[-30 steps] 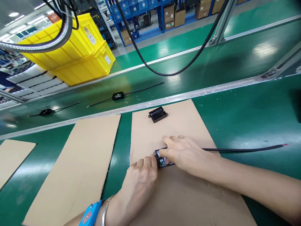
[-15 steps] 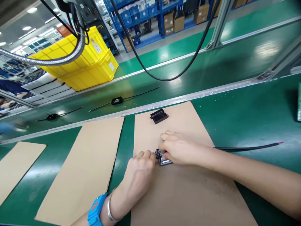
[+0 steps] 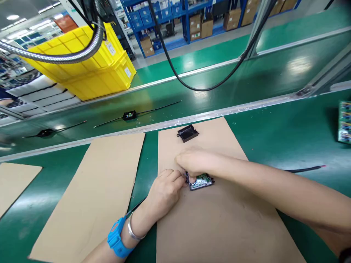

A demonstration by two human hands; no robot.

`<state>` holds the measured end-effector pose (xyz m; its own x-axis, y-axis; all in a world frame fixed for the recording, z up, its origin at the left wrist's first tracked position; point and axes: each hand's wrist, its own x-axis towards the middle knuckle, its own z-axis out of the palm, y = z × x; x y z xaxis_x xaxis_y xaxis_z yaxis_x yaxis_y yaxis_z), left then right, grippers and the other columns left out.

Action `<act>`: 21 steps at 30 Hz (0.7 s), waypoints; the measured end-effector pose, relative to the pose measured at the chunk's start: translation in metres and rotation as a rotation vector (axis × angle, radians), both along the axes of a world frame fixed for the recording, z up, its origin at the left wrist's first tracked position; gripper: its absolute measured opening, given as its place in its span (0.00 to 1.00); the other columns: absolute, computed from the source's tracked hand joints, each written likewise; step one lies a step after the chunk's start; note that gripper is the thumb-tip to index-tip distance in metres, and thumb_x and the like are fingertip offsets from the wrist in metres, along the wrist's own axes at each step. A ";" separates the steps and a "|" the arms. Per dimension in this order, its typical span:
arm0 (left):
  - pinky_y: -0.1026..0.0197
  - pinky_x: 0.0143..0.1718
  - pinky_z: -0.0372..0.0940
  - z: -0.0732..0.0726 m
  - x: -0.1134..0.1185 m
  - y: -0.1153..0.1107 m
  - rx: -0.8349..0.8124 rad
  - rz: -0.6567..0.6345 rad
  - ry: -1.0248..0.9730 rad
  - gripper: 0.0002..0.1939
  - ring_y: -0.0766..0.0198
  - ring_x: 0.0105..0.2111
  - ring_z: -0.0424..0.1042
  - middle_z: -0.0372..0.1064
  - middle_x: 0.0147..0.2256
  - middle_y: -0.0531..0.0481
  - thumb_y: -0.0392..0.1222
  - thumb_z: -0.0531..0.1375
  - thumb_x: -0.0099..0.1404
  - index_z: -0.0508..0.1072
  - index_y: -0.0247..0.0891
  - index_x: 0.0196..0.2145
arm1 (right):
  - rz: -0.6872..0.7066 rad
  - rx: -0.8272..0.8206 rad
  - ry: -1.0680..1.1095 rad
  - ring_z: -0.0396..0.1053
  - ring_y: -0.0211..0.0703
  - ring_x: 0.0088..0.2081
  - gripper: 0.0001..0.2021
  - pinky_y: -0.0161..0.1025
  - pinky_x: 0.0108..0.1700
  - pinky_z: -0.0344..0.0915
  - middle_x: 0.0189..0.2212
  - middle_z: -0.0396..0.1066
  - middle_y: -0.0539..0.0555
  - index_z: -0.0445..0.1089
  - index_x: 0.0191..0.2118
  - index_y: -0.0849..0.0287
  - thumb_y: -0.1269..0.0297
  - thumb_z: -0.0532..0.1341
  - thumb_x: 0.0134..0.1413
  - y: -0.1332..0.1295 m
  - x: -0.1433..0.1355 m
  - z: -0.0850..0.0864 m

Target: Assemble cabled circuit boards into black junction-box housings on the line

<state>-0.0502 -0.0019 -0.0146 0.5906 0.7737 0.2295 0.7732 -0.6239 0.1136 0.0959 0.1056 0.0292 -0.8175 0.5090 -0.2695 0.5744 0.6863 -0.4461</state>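
A small open black plastic case (image 3: 201, 188) with a green circuit board (image 3: 203, 179) inside lies on a cardboard sheet (image 3: 219, 226) before me. My left hand (image 3: 166, 188) is closed at the case's left end, fingertips partly hidden. Reaching across from the right, my right hand (image 3: 193, 162) has its fingers bent over that same end, the thumb down inside the case. A black cable (image 3: 136, 207) shows beside my left wrist. On the far right, another black cable (image 3: 305, 170) with a reddish tip comes out from behind my right forearm. Above my hands sits a second black case half (image 3: 188, 133).
Two more cardboard sheets (image 3: 93, 197) lie to the left on the green bench. Behind a metal rail, two cabled black units (image 3: 129, 115) rest on a green strip. Yellow crates (image 3: 101, 78) stand at the back left. Circuit boards (image 3: 344, 122) sit at the right edge. A black cable (image 3: 203, 88) hangs overhead.
My right hand has shifted left along the case to its left end, uncovering more of the board. The view has turned slightly right, showing more of the boards at the right edge.
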 end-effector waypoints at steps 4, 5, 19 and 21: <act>0.56 0.37 0.67 0.018 0.005 -0.008 -0.060 0.022 -0.066 0.08 0.59 0.35 0.67 0.69 0.35 0.46 0.32 0.52 0.69 0.71 0.34 0.39 | -0.006 0.061 0.049 0.69 0.48 0.36 0.13 0.40 0.34 0.64 0.34 0.71 0.54 0.71 0.37 0.58 0.57 0.69 0.48 -0.009 0.053 0.012; 0.55 0.38 0.67 0.022 0.008 -0.010 -0.088 -0.002 -0.084 0.08 0.58 0.36 0.67 0.69 0.37 0.44 0.33 0.52 0.68 0.70 0.34 0.40 | -0.024 0.083 0.097 0.68 0.48 0.39 0.15 0.41 0.37 0.64 0.37 0.71 0.54 0.70 0.40 0.58 0.55 0.68 0.50 -0.014 0.065 0.011; 0.55 0.57 0.62 0.007 0.020 0.009 -0.124 -0.348 0.009 0.11 0.58 0.50 0.69 0.71 0.49 0.43 0.31 0.52 0.70 0.71 0.31 0.45 | -0.091 0.039 0.166 0.66 0.49 0.42 0.18 0.46 0.46 0.63 0.40 0.69 0.55 0.69 0.45 0.59 0.69 0.66 0.45 -0.042 0.087 -0.016; 0.55 0.56 0.63 0.011 0.020 0.011 -0.128 -0.372 -0.012 0.10 0.58 0.50 0.69 0.72 0.48 0.44 0.31 0.52 0.69 0.72 0.32 0.44 | -0.097 0.028 0.177 0.66 0.49 0.43 0.20 0.46 0.47 0.63 0.42 0.69 0.54 0.68 0.47 0.58 0.69 0.67 0.45 -0.042 0.090 -0.018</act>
